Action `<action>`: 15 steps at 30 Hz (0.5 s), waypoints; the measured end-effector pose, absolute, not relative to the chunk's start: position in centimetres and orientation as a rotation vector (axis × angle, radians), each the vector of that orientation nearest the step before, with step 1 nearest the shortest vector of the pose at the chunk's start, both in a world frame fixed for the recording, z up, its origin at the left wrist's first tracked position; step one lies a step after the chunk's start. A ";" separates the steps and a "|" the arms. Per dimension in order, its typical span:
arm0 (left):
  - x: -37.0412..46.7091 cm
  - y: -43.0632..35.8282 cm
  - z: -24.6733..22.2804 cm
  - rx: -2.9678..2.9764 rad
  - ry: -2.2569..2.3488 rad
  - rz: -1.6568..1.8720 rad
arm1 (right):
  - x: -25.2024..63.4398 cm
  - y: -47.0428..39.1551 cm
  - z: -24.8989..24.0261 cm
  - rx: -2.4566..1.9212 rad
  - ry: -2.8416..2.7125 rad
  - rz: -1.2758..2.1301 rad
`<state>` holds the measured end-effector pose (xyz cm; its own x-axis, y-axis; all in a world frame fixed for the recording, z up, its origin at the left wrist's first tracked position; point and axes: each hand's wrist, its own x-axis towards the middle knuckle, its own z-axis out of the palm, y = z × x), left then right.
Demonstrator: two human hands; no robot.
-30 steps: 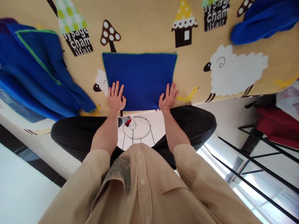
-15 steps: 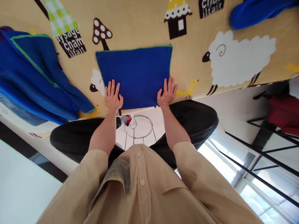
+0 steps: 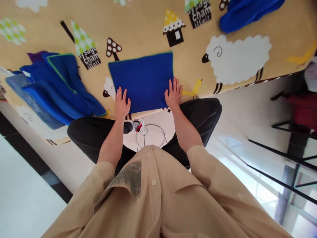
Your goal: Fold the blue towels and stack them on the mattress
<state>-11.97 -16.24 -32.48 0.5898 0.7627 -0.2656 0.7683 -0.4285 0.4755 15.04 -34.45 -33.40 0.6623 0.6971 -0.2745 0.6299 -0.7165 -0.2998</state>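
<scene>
A blue cloth (image 3: 145, 81) with green edging lies flat as a rectangle at the near edge of the patterned tablecloth (image 3: 138, 29). My left hand (image 3: 122, 103) rests on the cloth's lower left side, fingers spread and pointing away from me. On the lower right side lies my right hand (image 3: 174, 93), also flat with its fingers apart. Neither hand grips anything.
A heap of blue cloths (image 3: 59, 86) lies to the left on the table, with a grey-blue one (image 3: 34, 99) beneath. Another blue cloth (image 3: 247, 15) is at the upper right. Black metal bars (image 3: 279, 165) and a dark red item (image 3: 304, 110) are at the right.
The camera view has shifted and turned slightly, showing more of the left heap. Both hands remain flat at the lower sides of the blue cloth.
</scene>
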 end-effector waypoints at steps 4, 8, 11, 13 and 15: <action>-16.3 -18.3 -31.6 2.139 1.505 0.024 | 14.9 -35.0 -31.8 -2.694 -0.929 0.591; -18.1 -19.5 -30.9 1.928 1.697 -0.109 | 13.7 -36.3 -29.7 -2.795 -0.504 0.604; -17.7 -19.1 -30.7 1.795 1.743 -0.172 | 12.5 -37.0 -28.1 -2.832 -0.345 0.720; -17.4 -18.8 -30.4 1.751 1.726 -0.175 | 11.8 -37.3 -27.0 -2.848 -0.357 0.824; -17.2 -18.8 -29.9 1.712 1.709 -0.170 | 11.4 -37.5 -25.6 -2.844 -0.402 0.894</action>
